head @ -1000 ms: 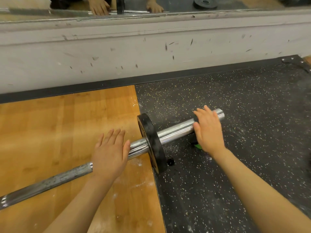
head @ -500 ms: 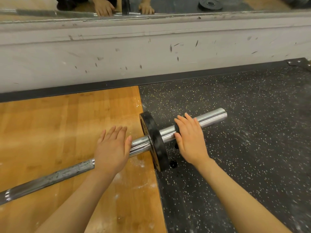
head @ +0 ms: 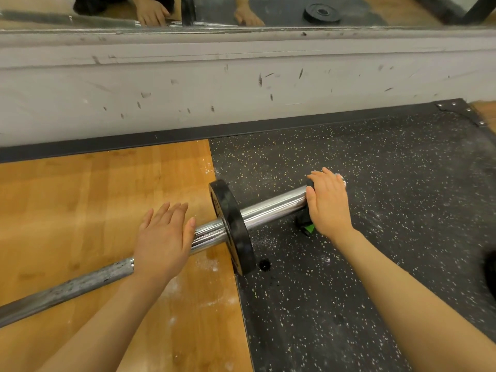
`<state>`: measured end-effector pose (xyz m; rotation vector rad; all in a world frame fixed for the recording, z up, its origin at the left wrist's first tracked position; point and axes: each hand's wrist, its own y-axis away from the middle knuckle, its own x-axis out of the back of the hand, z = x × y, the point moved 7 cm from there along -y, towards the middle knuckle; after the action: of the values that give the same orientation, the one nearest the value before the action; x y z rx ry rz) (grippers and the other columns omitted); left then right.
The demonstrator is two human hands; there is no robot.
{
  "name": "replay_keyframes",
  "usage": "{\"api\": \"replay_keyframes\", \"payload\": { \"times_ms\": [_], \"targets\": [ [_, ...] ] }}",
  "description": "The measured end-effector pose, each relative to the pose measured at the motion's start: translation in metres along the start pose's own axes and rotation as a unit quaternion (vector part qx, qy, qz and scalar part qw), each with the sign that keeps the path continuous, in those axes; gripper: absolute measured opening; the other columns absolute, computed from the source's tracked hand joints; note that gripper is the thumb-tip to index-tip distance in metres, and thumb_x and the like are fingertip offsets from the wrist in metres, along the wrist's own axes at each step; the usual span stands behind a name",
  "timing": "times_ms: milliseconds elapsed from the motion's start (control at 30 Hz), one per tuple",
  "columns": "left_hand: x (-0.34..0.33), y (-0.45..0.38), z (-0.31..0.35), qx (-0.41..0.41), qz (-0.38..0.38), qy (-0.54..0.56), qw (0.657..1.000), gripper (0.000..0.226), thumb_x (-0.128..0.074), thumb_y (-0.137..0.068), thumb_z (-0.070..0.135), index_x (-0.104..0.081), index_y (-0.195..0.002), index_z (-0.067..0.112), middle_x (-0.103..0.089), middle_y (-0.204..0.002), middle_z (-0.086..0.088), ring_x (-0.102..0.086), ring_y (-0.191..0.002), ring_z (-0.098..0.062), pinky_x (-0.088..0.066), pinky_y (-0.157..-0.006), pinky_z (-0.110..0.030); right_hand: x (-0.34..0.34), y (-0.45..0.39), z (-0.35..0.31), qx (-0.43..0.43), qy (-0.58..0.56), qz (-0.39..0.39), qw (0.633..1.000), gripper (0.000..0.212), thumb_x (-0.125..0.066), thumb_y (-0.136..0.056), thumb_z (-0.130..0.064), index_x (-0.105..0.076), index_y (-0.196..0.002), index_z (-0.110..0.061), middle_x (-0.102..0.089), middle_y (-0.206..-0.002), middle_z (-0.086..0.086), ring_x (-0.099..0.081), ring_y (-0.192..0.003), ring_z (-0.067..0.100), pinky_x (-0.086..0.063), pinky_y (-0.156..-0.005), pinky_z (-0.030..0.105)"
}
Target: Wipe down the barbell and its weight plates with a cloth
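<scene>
The barbell (head: 271, 209) lies on the floor, running from lower left up to the right. One small black weight plate (head: 233, 228) stands on its chrome sleeve at the seam between wood and rubber. My left hand (head: 161, 238) rests flat on the bar just left of the plate, fingers straight and together. My right hand (head: 328, 204) is wrapped over the far end of the sleeve, pressing a dark cloth with a green edge (head: 306, 224) around it. Most of the cloth is hidden under that hand.
A scuffed white wall base (head: 241, 84) with a mirror above runs across the back. The mirror reflects another black plate (head: 321, 13) lying on the floor. Orange wooden platform (head: 80, 210) at left, speckled black rubber mat (head: 375, 264) at right, with chalk dust near the plate.
My right hand slid with the cloth along the sleeve toward the plate, then back out to the sleeve's end. My left hand has stayed on the bar.
</scene>
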<state>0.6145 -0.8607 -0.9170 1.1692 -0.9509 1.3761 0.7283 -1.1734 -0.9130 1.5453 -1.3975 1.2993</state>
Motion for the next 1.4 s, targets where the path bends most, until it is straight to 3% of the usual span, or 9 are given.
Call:
{"api": "replay_keyframes", "payload": {
  "times_ms": [300, 467, 600, 767, 900, 1000, 1067, 1233, 1400],
  "targets": [
    [0.009, -0.009, -0.005, 0.010, 0.025, 0.022, 0.999, 0.079, -0.002, -0.093, 0.054, -0.044, -0.144, 0.009, -0.045, -0.147, -0.010, -0.029, -0.144, -0.025, -0.020, -0.117, -0.042, -0.003, -0.019, -0.004, 0.011, 0.001, -0.027, 1.000, 0.042, -0.031, -0.100, -0.027, -0.055, -0.127, -0.003, -0.055, -0.132, 0.011, -0.034, -0.138, 0.032, -0.014, -0.118, 0.047],
    [0.011, -0.003, -0.001, 0.006, 0.043, 0.033, 0.999, 0.074, -0.006, -0.097, 0.052, -0.040, -0.146, 0.009, -0.037, -0.152, -0.009, -0.022, -0.146, -0.022, -0.015, -0.119, -0.043, -0.005, -0.034, -0.007, 0.016, 0.004, -0.030, 0.999, 0.051, -0.023, -0.097, -0.034, -0.057, -0.122, -0.004, -0.058, -0.125, 0.010, -0.039, -0.134, 0.031, -0.016, -0.117, 0.048],
    [0.013, -0.004, -0.003, 0.002, 0.055, 0.021, 0.998, 0.070, -0.010, -0.098, 0.049, -0.039, -0.147, 0.008, -0.034, -0.154, -0.009, -0.021, -0.147, -0.022, -0.013, -0.120, -0.044, -0.010, -0.051, -0.010, 0.020, 0.006, -0.023, 0.999, 0.035, -0.035, -0.103, -0.023, -0.060, -0.117, -0.004, -0.061, -0.119, 0.011, -0.043, -0.130, 0.033, -0.017, -0.116, 0.048],
    [0.020, -0.016, -0.005, -0.012, 0.078, 0.009, 0.997, 0.066, -0.014, -0.099, 0.047, -0.041, -0.145, 0.007, -0.035, -0.153, -0.011, -0.022, -0.146, -0.024, -0.011, -0.120, -0.045, -0.014, -0.078, -0.019, 0.018, 0.022, -0.010, 1.000, 0.033, -0.033, -0.102, -0.022, -0.062, -0.090, -0.010, -0.055, -0.087, 0.000, -0.054, -0.098, 0.028, -0.024, -0.113, 0.049],
    [0.016, -0.030, -0.012, -0.013, 0.078, -0.002, 0.997, 0.066, -0.013, -0.100, 0.048, -0.039, -0.146, 0.009, -0.034, -0.154, -0.010, -0.021, -0.147, -0.024, -0.012, -0.120, -0.044, -0.017, -0.098, -0.027, 0.024, 0.026, 0.005, 0.999, 0.032, -0.031, -0.101, -0.022, -0.046, -0.073, -0.018, -0.048, -0.076, -0.004, -0.045, -0.077, 0.020, -0.029, -0.111, 0.049],
    [0.013, -0.044, -0.017, -0.014, 0.086, -0.006, 0.996, 0.065, -0.015, -0.100, 0.046, -0.045, -0.143, 0.007, -0.041, -0.150, -0.012, -0.028, -0.144, -0.027, -0.017, -0.119, -0.044, -0.022, -0.110, -0.030, 0.035, 0.040, 0.015, 0.998, 0.034, -0.030, -0.101, -0.022, -0.044, -0.071, -0.017, -0.047, -0.074, -0.003, -0.040, -0.074, 0.018, -0.030, -0.110, 0.048],
    [0.012, -0.052, -0.022, -0.013, 0.092, -0.002, 0.996, 0.065, -0.017, -0.100, 0.045, -0.049, -0.140, 0.006, -0.046, -0.146, -0.014, -0.034, -0.141, -0.028, -0.021, -0.117, -0.044, -0.024, -0.118, -0.034, 0.040, 0.053, 0.019, 0.998, 0.036, -0.026, -0.101, -0.024, -0.043, -0.070, -0.017, -0.046, -0.072, -0.003, -0.039, -0.071, 0.019, -0.033, -0.106, 0.046],
    [0.013, -0.062, -0.026, -0.020, 0.090, -0.007, 0.996, 0.065, -0.017, -0.100, 0.045, -0.053, -0.136, 0.005, -0.053, -0.139, -0.015, -0.041, -0.137, -0.030, -0.027, -0.115, -0.045, -0.021, -0.120, -0.049, 0.052, 0.080, 0.049, 0.994, 0.044, -0.013, -0.096, -0.030, -0.041, -0.067, -0.015, -0.043, -0.065, 0.000, -0.039, -0.062, 0.023, -0.034, -0.069, 0.038],
    [0.014, -0.066, -0.028, -0.022, 0.090, -0.011, 0.996, 0.065, -0.018, -0.099, 0.045, -0.055, -0.134, 0.005, -0.056, -0.137, -0.015, -0.044, -0.135, -0.030, -0.028, -0.114, -0.045, -0.037, -0.096, -0.093, 0.087, 0.017, 0.070, 0.994, 0.041, -0.019, -0.098, -0.031, -0.050, -0.075, -0.017, -0.047, -0.072, -0.004, -0.042, -0.070, 0.020, -0.034, -0.072, 0.035]
  ]
}}
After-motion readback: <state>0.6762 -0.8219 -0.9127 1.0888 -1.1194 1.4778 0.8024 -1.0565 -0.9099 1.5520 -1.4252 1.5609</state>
